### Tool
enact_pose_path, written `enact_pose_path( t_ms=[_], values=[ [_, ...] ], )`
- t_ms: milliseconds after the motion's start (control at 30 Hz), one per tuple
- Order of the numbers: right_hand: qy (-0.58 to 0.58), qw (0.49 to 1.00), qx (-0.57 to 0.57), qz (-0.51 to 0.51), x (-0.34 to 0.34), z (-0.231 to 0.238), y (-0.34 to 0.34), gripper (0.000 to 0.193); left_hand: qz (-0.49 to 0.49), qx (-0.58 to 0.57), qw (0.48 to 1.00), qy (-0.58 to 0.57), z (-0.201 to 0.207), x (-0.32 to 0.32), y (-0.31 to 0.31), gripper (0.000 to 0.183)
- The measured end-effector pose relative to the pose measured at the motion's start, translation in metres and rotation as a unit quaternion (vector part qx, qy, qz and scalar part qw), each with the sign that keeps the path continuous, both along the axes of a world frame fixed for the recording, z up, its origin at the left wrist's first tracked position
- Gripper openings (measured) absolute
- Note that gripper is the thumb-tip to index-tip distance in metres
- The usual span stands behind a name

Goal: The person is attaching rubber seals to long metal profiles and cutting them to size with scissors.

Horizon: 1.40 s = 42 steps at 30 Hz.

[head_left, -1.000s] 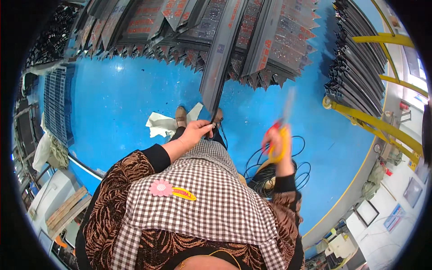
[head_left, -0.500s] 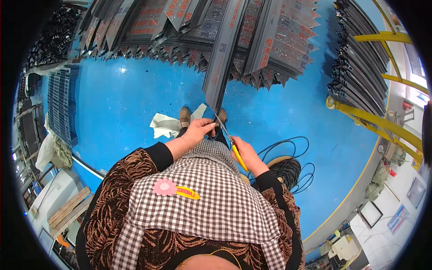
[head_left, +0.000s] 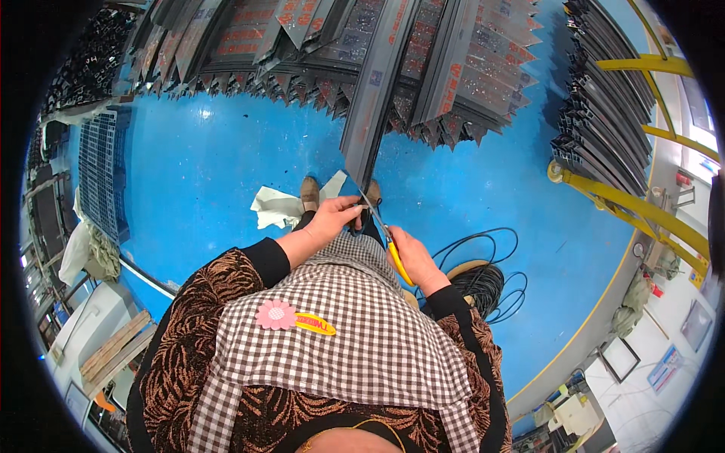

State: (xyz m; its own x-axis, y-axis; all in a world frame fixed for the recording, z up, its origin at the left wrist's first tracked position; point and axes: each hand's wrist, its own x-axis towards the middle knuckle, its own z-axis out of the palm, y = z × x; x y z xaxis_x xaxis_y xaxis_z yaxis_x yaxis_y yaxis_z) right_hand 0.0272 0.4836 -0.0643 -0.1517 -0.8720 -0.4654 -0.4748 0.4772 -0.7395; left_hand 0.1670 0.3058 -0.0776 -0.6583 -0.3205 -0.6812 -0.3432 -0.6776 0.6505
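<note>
My right hand [head_left: 411, 258] is closed round the yellow handles of a pair of scissors [head_left: 399, 262]. Their slim metal blades point up and to the left, towards the fingertips of my left hand [head_left: 332, 219]. That left hand is pinched closed by the blades; whatever lies between its fingers is too small and dark to make out. Just beyond both hands is the angled end of a long dark grey profile [head_left: 370, 106], which juts out from a stack of similar profiles [head_left: 472, 75]. A checked apron covers my front.
A coil of black cord [head_left: 483, 291] lies on the blue floor to the right. Pale scrap sheeting [head_left: 276, 208] is by my feet. More profiles [head_left: 604, 106] lean near a yellow metal frame [head_left: 634, 208] at right. A blue plastic pallet [head_left: 102, 177] stands at left.
Almost nothing differs. Both hands and the scissors hold the same place; the view has shifted very slightly.
</note>
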Motion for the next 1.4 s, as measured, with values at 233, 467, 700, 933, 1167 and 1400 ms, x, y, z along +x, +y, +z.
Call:
enact_pose_path(
  t_ms=[233, 467, 700, 933, 1167, 1400],
  values=[
    [-0.002, 1.0, 0.025, -0.015, 0.008, 0.0, 0.005, 0.037, -0.03, -0.013, 0.999, -0.006, 0.002, 0.003, -0.002, 0.024],
    [-0.074, 0.984, -0.05, -0.155, 0.011, -0.01, 0.057, 0.045, -0.178, 0.043, 0.982, 0.043, 0.01, -0.002, 0.003, 0.023],
    [-0.008, 0.913, -0.15, -0.379, -0.076, 0.03, 0.008, 0.045, -0.378, 0.012, 0.889, 0.256, 0.122, -0.112, 0.003, 0.018],
    [0.348, 0.881, -0.093, -0.308, -0.24, 0.014, -0.111, 0.027, -0.364, -0.032, 0.896, 0.252, 0.126, -0.127, 0.019, 0.017],
    [0.464, 0.833, -0.129, -0.271, -0.258, 0.008, -0.163, 0.02, -0.236, -0.034, 0.954, 0.183, 0.129, -0.125, -0.001, 0.016],
    [0.172, 0.911, -0.235, -0.292, -0.177, 0.063, -0.174, 0.04, -0.094, 0.0, 0.97, 0.224, 0.151, -0.16, -0.049, 0.01]
  ],
)
